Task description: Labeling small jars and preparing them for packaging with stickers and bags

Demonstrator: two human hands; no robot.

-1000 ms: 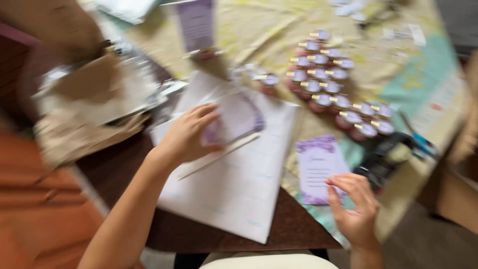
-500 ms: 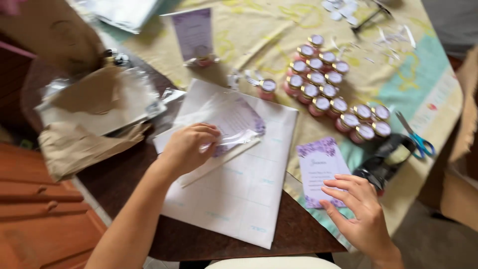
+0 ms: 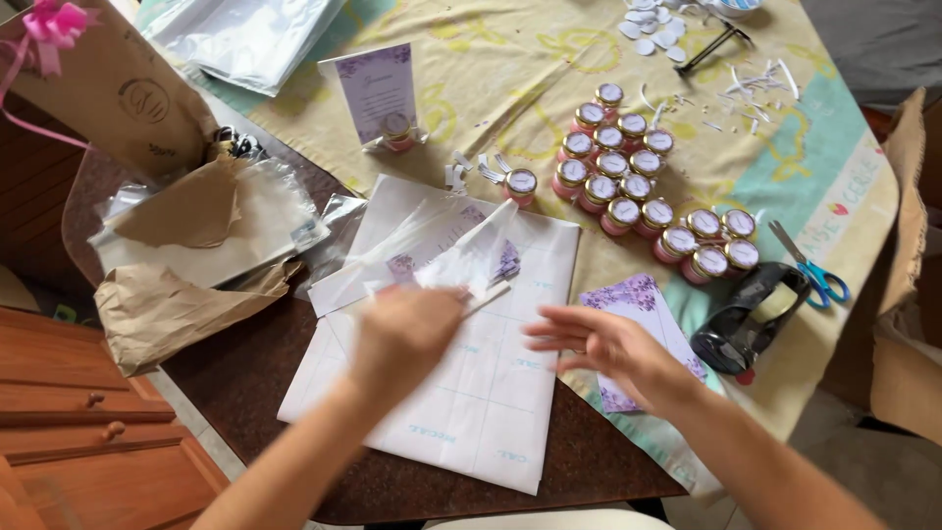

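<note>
My left hand (image 3: 404,332) pinches a clear cellophane bag (image 3: 446,250) with a purple card inside and lifts it off the big white sheet (image 3: 471,393). A thin wooden stick (image 3: 488,297) lies just right of the fingers. My right hand (image 3: 601,345) hovers with fingers spread over the white sheet's right edge, holding nothing, just left of a purple floral card (image 3: 633,312). Several small pink jars with purple lids (image 3: 638,186) stand in a cluster beyond.
A black tape dispenser (image 3: 751,319) and blue-handled scissors (image 3: 812,265) lie at right. Crumpled brown paper (image 3: 167,304) and plastic wrap (image 3: 245,221) pile up at left. A standing purple card (image 3: 378,93), a lone jar (image 3: 520,185) and paper scraps (image 3: 726,88) sit farther back.
My left hand has gripped the cellophane bag and raised it off the sheet. My right hand left the purple card and moved left toward the bag.
</note>
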